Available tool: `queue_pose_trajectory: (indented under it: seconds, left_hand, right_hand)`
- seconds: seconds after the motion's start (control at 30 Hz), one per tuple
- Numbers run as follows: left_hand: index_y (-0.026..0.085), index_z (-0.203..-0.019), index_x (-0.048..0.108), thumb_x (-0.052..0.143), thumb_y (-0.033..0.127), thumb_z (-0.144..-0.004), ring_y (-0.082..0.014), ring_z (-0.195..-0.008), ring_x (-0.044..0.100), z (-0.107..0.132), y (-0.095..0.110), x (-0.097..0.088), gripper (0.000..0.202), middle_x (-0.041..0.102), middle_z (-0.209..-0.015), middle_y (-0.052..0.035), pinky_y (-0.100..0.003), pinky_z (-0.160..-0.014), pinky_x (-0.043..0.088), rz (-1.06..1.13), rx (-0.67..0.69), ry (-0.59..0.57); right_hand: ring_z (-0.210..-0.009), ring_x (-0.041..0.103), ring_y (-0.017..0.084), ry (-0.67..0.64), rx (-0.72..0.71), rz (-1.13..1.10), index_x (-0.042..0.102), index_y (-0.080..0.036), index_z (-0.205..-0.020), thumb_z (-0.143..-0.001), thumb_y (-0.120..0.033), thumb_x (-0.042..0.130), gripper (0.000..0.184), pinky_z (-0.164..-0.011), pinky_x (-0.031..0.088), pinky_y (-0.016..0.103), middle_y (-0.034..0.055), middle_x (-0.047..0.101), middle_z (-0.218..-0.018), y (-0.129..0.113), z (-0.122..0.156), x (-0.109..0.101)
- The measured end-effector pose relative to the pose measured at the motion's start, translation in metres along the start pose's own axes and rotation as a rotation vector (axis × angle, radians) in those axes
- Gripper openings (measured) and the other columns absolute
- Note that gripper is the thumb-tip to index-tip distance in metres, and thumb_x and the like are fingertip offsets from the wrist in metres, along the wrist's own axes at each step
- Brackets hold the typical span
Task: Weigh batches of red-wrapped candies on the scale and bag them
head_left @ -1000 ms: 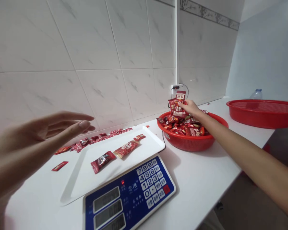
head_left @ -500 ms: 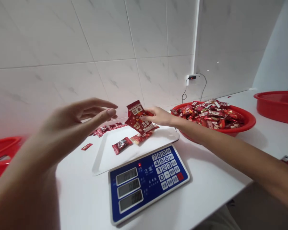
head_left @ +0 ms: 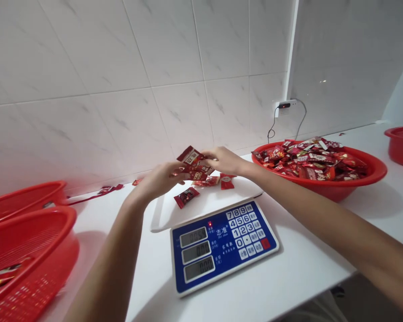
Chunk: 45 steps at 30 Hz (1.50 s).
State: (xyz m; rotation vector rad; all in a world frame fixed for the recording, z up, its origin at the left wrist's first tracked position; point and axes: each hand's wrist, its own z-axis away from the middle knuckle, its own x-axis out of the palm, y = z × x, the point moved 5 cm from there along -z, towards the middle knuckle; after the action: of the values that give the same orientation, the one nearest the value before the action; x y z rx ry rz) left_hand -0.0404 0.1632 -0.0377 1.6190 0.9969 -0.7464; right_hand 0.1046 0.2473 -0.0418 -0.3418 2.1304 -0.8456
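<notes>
Above the scale's white tray, a red printed packet is held up between my two hands. My right hand pinches its right side. At its lower left edge, the fingers of my left hand are closed on the packet; their tips are partly hidden. Lying on the tray are a dark red wrapped candy, a lighter red-and-gold packet and a small red packet. The scale's blue panel faces me with its displays lit.
To the right stands a red basin heaped with wrapped candies. Another red basin is farther right. Red perforated baskets occupy the left. A cable hangs from a wall socket behind the table.
My left hand has moved right and closed on the packet that my right hand was holding alone. The small red packet now shows on the tray. The view has shifted left.
</notes>
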Motion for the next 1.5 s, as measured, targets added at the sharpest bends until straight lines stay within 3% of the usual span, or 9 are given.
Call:
queue_pose_trajectory:
  seconds: [0.17, 0.33, 0.57, 0.8, 0.93, 1.03, 1.13, 1.27, 1.5]
  left_hand:
    - [0.015, -0.108, 0.069, 0.058, 0.043, -0.084, -0.0261, -0.085, 0.072, 0.010, -0.002, -0.023, 0.039, 0.076, -0.095, -0.0092, -0.036, -0.074, 0.054, 0.008, -0.078, 0.277]
    - [0.010, -0.119, 0.067, 0.066, 0.037, -0.088, -0.0192, -0.086, 0.073, 0.029, 0.009, -0.050, 0.041, 0.075, -0.100, -0.0076, -0.033, -0.085, 0.057, 0.196, -0.056, 0.512]
    - [0.010, -0.108, 0.070, 0.070, 0.023, -0.089, -0.0096, -0.074, 0.071, 0.038, 0.042, -0.046, 0.024, 0.074, -0.082, 0.0038, -0.026, -0.081, 0.061, 0.303, 0.050, 0.487]
    - [0.016, -0.102, 0.071, 0.071, 0.011, -0.089, -0.0121, -0.075, 0.072, 0.050, 0.047, -0.064, 0.014, 0.077, -0.092, -0.0010, -0.025, -0.066, 0.063, 0.477, 0.422, 0.728]
    - [0.018, -0.099, 0.070, 0.067, 0.009, -0.090, -0.0107, -0.075, 0.072, 0.052, 0.043, -0.068, 0.013, 0.076, -0.091, 0.0003, -0.021, -0.062, 0.061, 0.552, 0.403, 0.775]
    - [0.016, -0.096, 0.070, 0.069, 0.005, -0.088, -0.0112, -0.070, 0.070, 0.051, 0.048, -0.065, 0.014, 0.075, -0.087, -0.0011, -0.024, -0.062, 0.061, 0.558, 0.400, 0.773]
    - [0.016, -0.096, 0.071, 0.070, 0.007, -0.088, -0.0123, -0.068, 0.069, 0.051, 0.052, -0.063, 0.012, 0.075, -0.087, -0.0020, -0.030, -0.066, 0.062, 0.518, 0.416, 0.761]
    - [0.017, -0.096, 0.071, 0.069, 0.007, -0.088, -0.0115, -0.068, 0.069, 0.048, 0.052, -0.062, 0.013, 0.076, -0.086, -0.0013, -0.027, -0.065, 0.062, 0.527, 0.417, 0.721]
    - [0.016, -0.094, 0.071, 0.069, 0.008, -0.083, -0.0112, -0.069, 0.069, 0.043, 0.053, -0.056, 0.014, 0.075, -0.087, -0.0026, -0.025, -0.064, 0.063, 0.554, 0.444, 0.692]
  right_hand:
    - [-0.098, 0.071, 0.020, 0.256, -0.017, -0.285, 0.074, -0.022, -0.113, -0.092, -0.020, 0.064, 0.023, -0.086, 0.061, 0.037, 0.0031, 0.076, -0.104, 0.008, 0.002, -0.018]
    - [-0.105, 0.070, 0.020, 0.517, -0.095, -0.264, 0.069, -0.025, -0.121, -0.091, -0.040, 0.067, 0.033, -0.087, 0.060, 0.037, -0.0007, 0.075, -0.109, 0.007, 0.021, -0.053]
    - [-0.103, 0.070, 0.023, 0.404, -0.095, -0.145, 0.075, -0.021, -0.109, -0.086, -0.036, 0.075, 0.028, -0.092, 0.056, 0.041, 0.0008, 0.076, -0.103, 0.006, 0.035, -0.053]
    - [-0.100, 0.069, 0.024, 0.343, -0.037, 0.086, 0.077, -0.018, -0.111, -0.089, -0.029, 0.070, 0.025, -0.094, 0.053, 0.043, 0.0056, 0.076, -0.098, 0.008, 0.031, -0.027]
    - [-0.120, 0.062, 0.029, 0.136, -0.040, 0.303, 0.076, -0.022, -0.116, -0.082, -0.022, 0.075, 0.034, -0.107, 0.045, 0.049, 0.0080, 0.072, -0.121, 0.007, 0.029, -0.008]
    - [-0.138, 0.047, 0.033, -0.078, -0.031, 0.419, 0.071, -0.026, -0.127, -0.073, -0.019, 0.082, 0.056, -0.116, 0.036, 0.052, 0.0070, 0.056, -0.148, 0.008, 0.032, -0.005]
    - [-0.143, 0.042, 0.030, -0.001, -0.055, 0.414, 0.062, -0.030, -0.139, -0.081, -0.020, 0.076, 0.060, -0.119, 0.033, 0.051, 0.0040, 0.047, -0.155, 0.005, 0.037, -0.025]
    - [-0.144, 0.041, 0.030, 0.175, -0.066, 0.420, 0.063, -0.030, -0.137, -0.086, -0.023, 0.071, 0.053, -0.120, 0.029, 0.054, 0.0043, 0.051, -0.151, 0.002, 0.043, -0.049]
    - [-0.139, 0.047, 0.030, 0.164, 0.015, 0.436, 0.068, -0.029, -0.131, -0.086, -0.023, 0.069, 0.046, -0.118, 0.034, 0.055, 0.0053, 0.057, -0.145, 0.014, 0.042, -0.048]
